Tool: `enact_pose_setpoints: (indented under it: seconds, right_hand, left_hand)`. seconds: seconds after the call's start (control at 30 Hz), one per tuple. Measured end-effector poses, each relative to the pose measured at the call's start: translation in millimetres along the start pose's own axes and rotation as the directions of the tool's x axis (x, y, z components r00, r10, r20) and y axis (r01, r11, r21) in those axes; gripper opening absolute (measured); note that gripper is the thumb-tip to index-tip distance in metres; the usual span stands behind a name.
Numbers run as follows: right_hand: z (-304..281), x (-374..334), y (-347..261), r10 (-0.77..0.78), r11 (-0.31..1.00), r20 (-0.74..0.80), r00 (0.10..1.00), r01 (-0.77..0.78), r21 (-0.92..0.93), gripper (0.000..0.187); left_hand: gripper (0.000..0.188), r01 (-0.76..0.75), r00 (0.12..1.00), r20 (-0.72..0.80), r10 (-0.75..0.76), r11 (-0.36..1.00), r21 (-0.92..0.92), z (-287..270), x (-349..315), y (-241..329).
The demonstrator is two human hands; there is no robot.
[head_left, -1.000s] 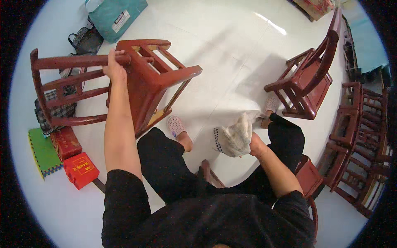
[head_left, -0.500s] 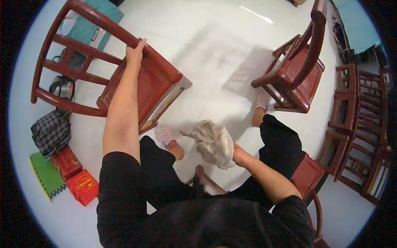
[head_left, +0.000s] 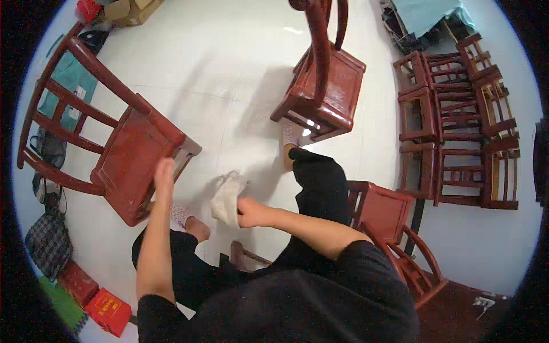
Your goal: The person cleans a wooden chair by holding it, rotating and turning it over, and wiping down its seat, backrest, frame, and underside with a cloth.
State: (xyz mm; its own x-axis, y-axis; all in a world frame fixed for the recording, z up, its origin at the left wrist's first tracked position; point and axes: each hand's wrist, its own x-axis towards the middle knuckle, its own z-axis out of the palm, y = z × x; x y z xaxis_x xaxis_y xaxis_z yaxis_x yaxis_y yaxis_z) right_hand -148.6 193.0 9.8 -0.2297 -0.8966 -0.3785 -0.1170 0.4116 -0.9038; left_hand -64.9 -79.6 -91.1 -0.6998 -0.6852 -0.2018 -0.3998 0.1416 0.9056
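Observation:
A pale, crumpled cloth point(head_left: 226, 197) hangs from my right hand point(head_left: 255, 213), whose fingers are closed around its edge, low between my knees. My left hand point(head_left: 164, 174) is over the near right edge of a reddish-brown wooden chair point(head_left: 134, 157). Its fingers look stretched out and hold nothing; whether they touch the seat I cannot tell. That chair stands at the left with its backrest toward the left wall. A second wooden chair point(head_left: 337, 80) of the same colour stands ahead, beyond my right foot point(head_left: 290, 137).
More wooden chairs point(head_left: 420, 114) are stacked along the right wall. Another chair point(head_left: 386, 211) stands close by my right side. At the left lie a checked bag point(head_left: 48, 237), a red box point(head_left: 108, 311) and a green mat point(head_left: 63, 303). A cardboard box point(head_left: 131, 12) sits far left.
My left hand has come off the chair's back rail and moved nearer me, over the seat's edge. The cloth has shifted left with my right hand. The whole view has turned rightward.

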Motion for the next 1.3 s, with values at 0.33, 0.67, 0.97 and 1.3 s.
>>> enact_pose_setpoints:
  seconds: [0.33, 0.67, 0.97, 1.3]
  right_hand:
    - [54, -4, -18, -0.053, 0.997, 0.139, 0.989, 0.06, -0.049, 0.033]
    - [76, 3, 5, 0.107, 0.78, 0.127, 0.986, -0.163, 0.604, 0.052]
    - [52, 17, 24, 0.087, -0.196, 0.355, 0.931, -0.334, 0.922, 0.05]
    - [73, 22, 82, 0.219, 0.365, 0.116, 0.969, -0.192, 0.911, 0.038]
  left_hand:
    - [0.041, 0.81, 0.563, 0.701, -0.438, 0.125, -0.573, 16, -166, 46]
    - [0.026, -0.178, 0.775, 0.626, 0.085, 0.98, 0.087, -23, -167, 45]
    - [0.058, 0.469, 0.424, -0.612, -0.668, 0.74, -0.482, -174, -45, -91]
    - [0.062, 0.367, 0.612, -0.383, -0.692, 0.678, -0.637, -155, -53, -47]
